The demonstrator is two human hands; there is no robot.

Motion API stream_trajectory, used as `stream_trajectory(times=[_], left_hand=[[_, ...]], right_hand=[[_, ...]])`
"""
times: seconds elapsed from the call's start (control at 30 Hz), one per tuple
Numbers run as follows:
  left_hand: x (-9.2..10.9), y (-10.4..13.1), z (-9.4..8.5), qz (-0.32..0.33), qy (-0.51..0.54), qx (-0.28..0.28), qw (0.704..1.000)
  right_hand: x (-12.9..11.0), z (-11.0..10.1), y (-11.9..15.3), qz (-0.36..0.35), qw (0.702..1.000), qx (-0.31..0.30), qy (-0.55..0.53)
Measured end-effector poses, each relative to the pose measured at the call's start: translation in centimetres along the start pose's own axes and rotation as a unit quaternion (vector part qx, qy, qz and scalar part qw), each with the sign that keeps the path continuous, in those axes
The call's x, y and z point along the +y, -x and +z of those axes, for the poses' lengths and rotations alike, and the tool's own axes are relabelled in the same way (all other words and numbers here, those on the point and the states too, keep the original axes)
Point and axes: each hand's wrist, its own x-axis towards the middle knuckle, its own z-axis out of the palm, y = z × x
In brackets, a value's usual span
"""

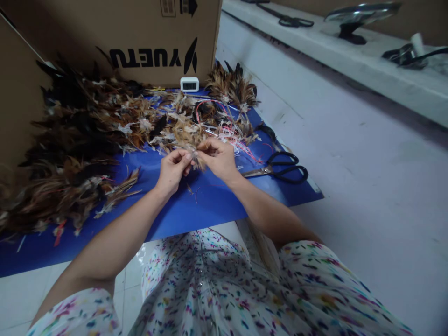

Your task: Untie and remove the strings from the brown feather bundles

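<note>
My left hand [175,170] and my right hand [219,158] meet above the front middle of the blue table surface [210,205]. Both are closed, fingertips pinching a small tuft of brown and whitish feathers [197,158] between them. The quill ends of the tuft are partly hidden by my fingers. Just beyond my hands spreads a loose heap of brown and tan feathers [140,116]. Pink and white strings [238,140] lie tangled beside my right hand. Black-handled scissors [280,169] rest to the right of my right wrist, blades pointing left.
Darker feather bundles [63,177] cover the left side. A large cardboard box [140,28] stands at the back, with a small white digital clock [189,84] in front. Another feather bunch [233,86] leans by the wall [350,154]. A ledge [367,51] on the right holds more scissors [296,21].
</note>
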Motion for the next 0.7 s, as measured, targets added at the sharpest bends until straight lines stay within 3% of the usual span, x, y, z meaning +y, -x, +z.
stream_trajectory(times=[0.7], left_hand=[[-0.14, 0.12, 0.01, -0.008, -0.005, 0.0, 1.0]], right_hand=[[0.06, 0.02, 0.36, -0.005, 1.0, 0.003, -0.004]])
